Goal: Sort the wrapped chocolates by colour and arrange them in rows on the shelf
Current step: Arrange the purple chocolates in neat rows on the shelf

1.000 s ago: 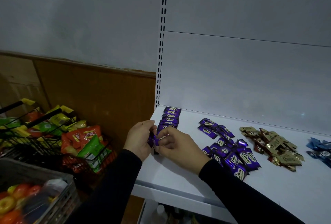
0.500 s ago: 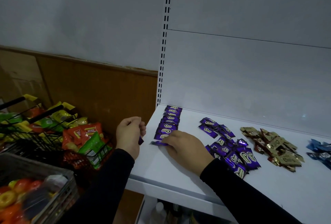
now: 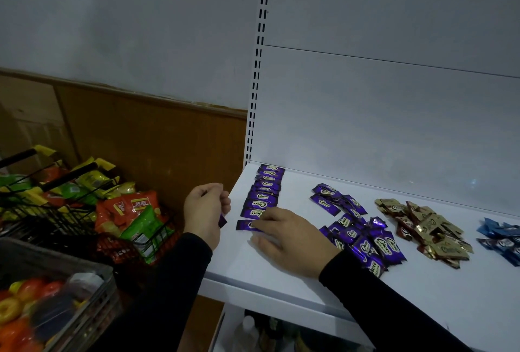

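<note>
Near edge, 7 to 8 o'clock: a grey crate (image 3: 92, 304) of round red, orange and yellow items is seen, blurred. Behind it, at 9 o'clock, a black wire basket (image 3: 56, 211) is filled with snack packets (image 3: 135, 211) in green, orange and yellow.

Centre: the white shelf (image 3: 281, 275) is reached over by two black sleeves. The left hand (image 3: 205, 211) is held off the shelf's left edge, fingers curled around a purple chocolate (image 3: 222, 221), of which only a corner is seen. The right hand (image 3: 289, 236) is laid flat on the shelf, fingertips pressed on the nearest purple chocolate (image 3: 246, 225); its right half is covered by the fingers.

At 12 o'clock from that piece, a purple row (image 3: 263, 191) is laid to the back panel, the pieces overlapped, pale "Choco" ovals facing up. At 3 o'clock, a loose purple heap (image 3: 357, 230) is partly hidden by the right wrist. Farther right, a gold pile (image 3: 427, 228) is noted, then a blue pile (image 3: 501, 239) cut by the frame edge.

Far: a slotted upright (image 3: 257, 70) and a wood wall panel (image 3: 154, 140).
</note>
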The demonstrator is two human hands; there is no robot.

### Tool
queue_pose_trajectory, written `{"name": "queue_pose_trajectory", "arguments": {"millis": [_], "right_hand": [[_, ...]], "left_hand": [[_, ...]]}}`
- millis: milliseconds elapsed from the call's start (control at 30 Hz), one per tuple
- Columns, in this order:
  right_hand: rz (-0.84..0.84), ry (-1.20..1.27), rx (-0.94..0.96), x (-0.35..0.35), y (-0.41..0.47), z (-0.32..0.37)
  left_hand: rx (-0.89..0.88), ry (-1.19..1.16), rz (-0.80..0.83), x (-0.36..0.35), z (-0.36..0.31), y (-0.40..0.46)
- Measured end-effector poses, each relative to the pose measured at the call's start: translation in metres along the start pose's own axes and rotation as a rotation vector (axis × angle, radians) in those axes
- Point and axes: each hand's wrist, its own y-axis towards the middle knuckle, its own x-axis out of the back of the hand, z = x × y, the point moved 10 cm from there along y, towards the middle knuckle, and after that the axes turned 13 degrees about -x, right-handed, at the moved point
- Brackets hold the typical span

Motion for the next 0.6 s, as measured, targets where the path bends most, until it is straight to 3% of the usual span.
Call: {"name": "queue_pose_trajectory", "arguments": {"millis": [600], "right_hand": [[0.056,-0.015,-0.074,-0.0084,0.0009,-0.0073]], "left_hand": [[0.007,0.03,-0.005,0.0011,0.0062,0.0021]]}}
